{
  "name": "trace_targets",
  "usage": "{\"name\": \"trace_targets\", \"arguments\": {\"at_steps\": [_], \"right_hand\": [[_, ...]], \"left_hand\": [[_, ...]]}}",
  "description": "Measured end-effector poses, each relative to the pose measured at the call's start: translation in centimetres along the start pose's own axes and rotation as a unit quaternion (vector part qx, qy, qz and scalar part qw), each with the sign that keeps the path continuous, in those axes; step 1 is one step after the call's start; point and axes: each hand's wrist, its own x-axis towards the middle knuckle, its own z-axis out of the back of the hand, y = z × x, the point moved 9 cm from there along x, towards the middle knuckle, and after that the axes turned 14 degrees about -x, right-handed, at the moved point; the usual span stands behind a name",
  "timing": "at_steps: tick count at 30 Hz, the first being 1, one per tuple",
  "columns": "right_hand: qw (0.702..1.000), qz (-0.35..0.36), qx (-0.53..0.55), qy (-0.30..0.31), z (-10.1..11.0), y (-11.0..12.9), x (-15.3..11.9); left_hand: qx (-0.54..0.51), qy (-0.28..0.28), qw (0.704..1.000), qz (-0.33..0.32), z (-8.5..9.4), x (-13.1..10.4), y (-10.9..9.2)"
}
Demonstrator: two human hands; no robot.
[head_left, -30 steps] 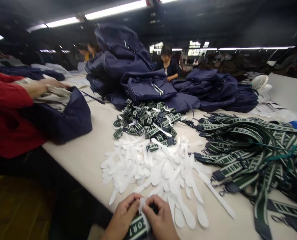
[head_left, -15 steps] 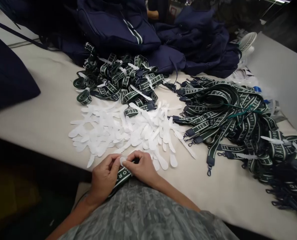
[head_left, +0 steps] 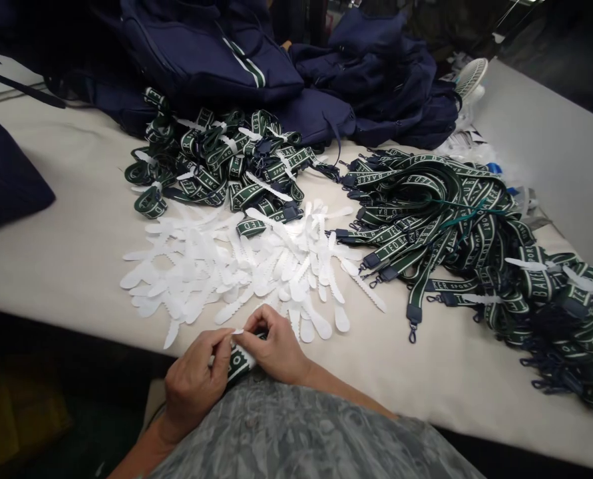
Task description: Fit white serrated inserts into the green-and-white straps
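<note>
The folded strap (head_left: pixel 239 359) is woven cloth, matt green with white lettering; the tie (head_left: pixel 241 330) looks thin matt white plastic, like the scattered ties (head_left: pixel 236 266). The bench (head_left: pixel 66 226) is smooth, matt cream; far bags (head_left: pixel 201 60) are navy fabric

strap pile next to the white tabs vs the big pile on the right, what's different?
The rolled straps are folded into short bundles, most banded with a white tab; the loose straps lie long and tangled, mostly unbanded. The rolled straps form the smaller heap, the loose straps the wider one. Both are green webbing with white lettering.
</note>
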Motion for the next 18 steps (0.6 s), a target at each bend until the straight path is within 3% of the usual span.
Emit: {"name": "trace_targets", "arguments": {"at_steps": [5,9,11,12,14,16,18], "right_hand": [[1.000,0.022,-0.008,0.008,-0.1,0.8,-0.4],[0.998,-0.004,-0.038,-0.041,-0.2,0.1,-0.7],[0.997,0.010,-0.049,-0.055,-0.2,0.0,-0.8],[0.997,0.029,-0.053,-0.053,-0.3,0.2,-0.8],[0.993,0.091,-0.066,-0.046,-0.4,1.0,-0.9],[0.980,0.166,-0.097,-0.045,-0.4,1.8,-1.0],[0.961,0.231,-0.145,-0.042,-0.8,2.3,-1.1]], "left_hand": [[-0.008,-0.008,1.000,-0.006,-0.2,-0.1,0.0],[-0.008,0.004,0.998,-0.063,-0.7,-0.3,-0.8],[-0.039,0.032,0.997,-0.058,-0.8,-0.3,-0.7],[-0.075,0.053,0.995,-0.029,-0.8,-0.3,-0.2],[-0.166,0.088,0.977,0.100,-1.0,-0.5,1.9],[-0.244,0.094,0.922,0.285,-1.4,-1.7,4.9],[-0.308,0.104,0.847,0.421,-2.4,-3.3,7.0]]}}
